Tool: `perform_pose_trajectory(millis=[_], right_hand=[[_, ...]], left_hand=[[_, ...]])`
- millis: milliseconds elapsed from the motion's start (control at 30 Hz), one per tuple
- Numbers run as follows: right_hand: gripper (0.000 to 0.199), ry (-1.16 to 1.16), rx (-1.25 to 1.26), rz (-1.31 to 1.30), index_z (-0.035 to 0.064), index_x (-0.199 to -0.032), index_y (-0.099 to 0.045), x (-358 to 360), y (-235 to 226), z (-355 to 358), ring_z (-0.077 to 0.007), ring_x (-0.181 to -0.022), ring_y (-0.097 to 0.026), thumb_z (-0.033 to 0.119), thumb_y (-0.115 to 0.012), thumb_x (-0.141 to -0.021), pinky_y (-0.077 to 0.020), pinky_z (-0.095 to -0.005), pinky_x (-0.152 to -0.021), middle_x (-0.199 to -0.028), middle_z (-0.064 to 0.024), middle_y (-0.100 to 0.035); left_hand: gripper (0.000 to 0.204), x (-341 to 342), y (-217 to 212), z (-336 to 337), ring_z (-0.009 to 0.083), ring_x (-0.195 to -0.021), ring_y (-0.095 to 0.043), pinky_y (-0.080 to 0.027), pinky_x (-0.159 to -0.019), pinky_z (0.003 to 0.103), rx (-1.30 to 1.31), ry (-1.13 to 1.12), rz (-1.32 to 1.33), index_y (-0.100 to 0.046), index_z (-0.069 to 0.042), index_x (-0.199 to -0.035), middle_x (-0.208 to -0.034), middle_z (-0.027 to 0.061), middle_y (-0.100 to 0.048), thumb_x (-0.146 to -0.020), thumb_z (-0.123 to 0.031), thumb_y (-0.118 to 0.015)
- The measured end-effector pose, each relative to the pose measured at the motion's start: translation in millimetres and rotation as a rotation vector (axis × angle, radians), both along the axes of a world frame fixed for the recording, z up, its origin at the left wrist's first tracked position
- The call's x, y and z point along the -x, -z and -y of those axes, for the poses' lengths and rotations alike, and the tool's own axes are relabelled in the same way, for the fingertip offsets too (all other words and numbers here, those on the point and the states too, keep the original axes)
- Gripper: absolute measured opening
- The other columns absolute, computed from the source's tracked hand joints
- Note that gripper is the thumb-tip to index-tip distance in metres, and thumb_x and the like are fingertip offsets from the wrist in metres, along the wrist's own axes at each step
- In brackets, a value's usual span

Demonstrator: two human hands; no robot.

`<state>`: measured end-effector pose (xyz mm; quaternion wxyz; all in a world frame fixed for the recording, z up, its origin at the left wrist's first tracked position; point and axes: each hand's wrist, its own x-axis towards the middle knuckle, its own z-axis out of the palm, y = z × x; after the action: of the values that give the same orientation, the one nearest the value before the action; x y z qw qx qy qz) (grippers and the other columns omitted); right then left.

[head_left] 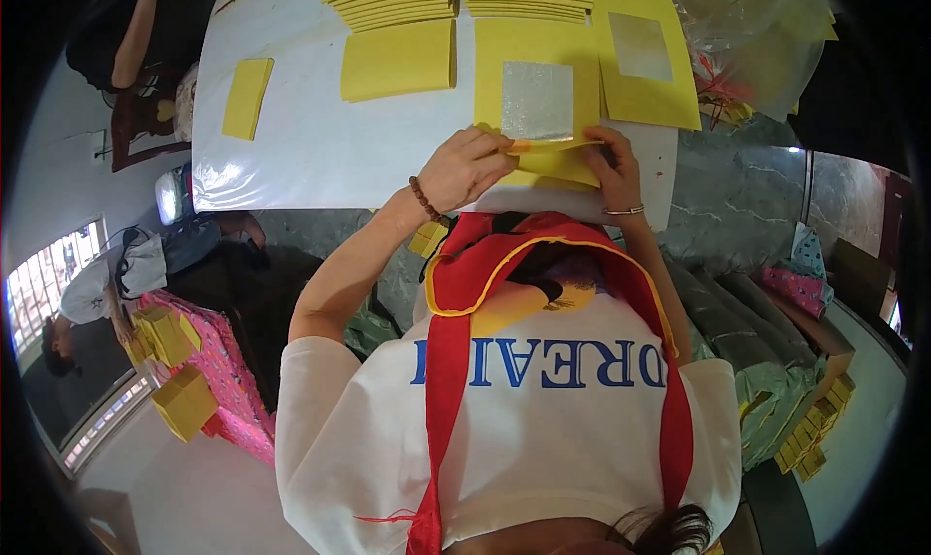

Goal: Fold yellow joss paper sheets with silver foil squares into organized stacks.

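Observation:
A flat yellow paper bag [490, 56] with a silvery clear window [538, 99] lies on the white-covered table [291, 172] in front of me. Its near edge is lifted into a narrow fold between my two hands. My left hand [473, 170] pinches the left end of that fold, fingers closed. At the right end, my right hand [617, 170] holds the same fold between thumb and fingers. Just right of it lies a second windowed yellow bag [630, 99], partly under the first.
Stacks of folded yellow paper [388, 2] line the far side, with a folded yellow piece [400, 61] nearer and a small one [247, 99] at left. A clear plastic bag [766, 41] hangs at the right corner. Two other people are at left, one handling yellow bags [184, 400].

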<state>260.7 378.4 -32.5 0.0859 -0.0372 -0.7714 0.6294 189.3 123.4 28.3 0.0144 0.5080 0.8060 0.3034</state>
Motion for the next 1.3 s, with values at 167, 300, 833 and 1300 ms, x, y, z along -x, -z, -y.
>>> perform_pose_trajectory(millis=[167, 300, 833, 1300], right_hand=[[0.029, -0.024, 0.161, -0.016, 0.0064, -0.108, -0.059, -1, 1, -2, -0.0190, -0.103, -0.050, 0.010, -0.062, -0.079, -0.0376, -0.0300, -0.091, -0.106, -0.0064, -0.056], [0.029, 0.014, 0.009, 0.008, 0.0068, -0.106, -0.060, 0, -1, 2, -0.0202, -0.101, -0.051, 0.012, -0.064, -0.078, -0.0385, -0.0304, -0.090, -0.106, -0.0075, -0.056], [0.027, -0.005, -0.094, -0.005, 0.0075, -0.110, -0.057, 1, 1, 1, -0.0123, -0.093, -0.048, 0.008, -0.058, -0.083, -0.0375, -0.0239, -0.085, -0.106, -0.0018, -0.052], [0.027, 0.001, 0.007, 0.052, 0.0079, -0.111, -0.057, 0, 1, 0, -0.0120, -0.093, -0.047, 0.009, -0.057, -0.083, -0.0374, -0.0244, -0.085, -0.104, -0.0022, -0.052]], left_hand=[[0.017, 2, -1, -3, 0.0298, -0.089, -0.059, -0.049, -0.073, 0.035, -0.110, -0.153, 0.228, -0.057, -0.008, -0.100, -0.102, 0.0132, -0.058, -0.083, -0.007, -0.056], [0.025, 2, 9, -2, 0.0294, -0.087, -0.059, -0.049, -0.071, 0.034, -0.049, -0.074, 0.013, -0.057, -0.008, -0.103, -0.102, 0.0132, -0.058, -0.079, -0.005, -0.057], [0.054, 5, -2, -4, 0.0264, -0.101, -0.049, -0.041, -0.086, 0.038, 0.154, 0.123, -0.037, -0.053, -0.012, -0.118, -0.119, 0.0081, -0.050, -0.068, -0.023, -0.070], [0.053, 11, -10, -7, 0.0261, -0.100, -0.049, -0.040, -0.088, 0.037, 0.155, 0.150, 0.052, -0.054, -0.013, -0.117, -0.117, 0.0078, -0.051, -0.067, -0.020, -0.071]])
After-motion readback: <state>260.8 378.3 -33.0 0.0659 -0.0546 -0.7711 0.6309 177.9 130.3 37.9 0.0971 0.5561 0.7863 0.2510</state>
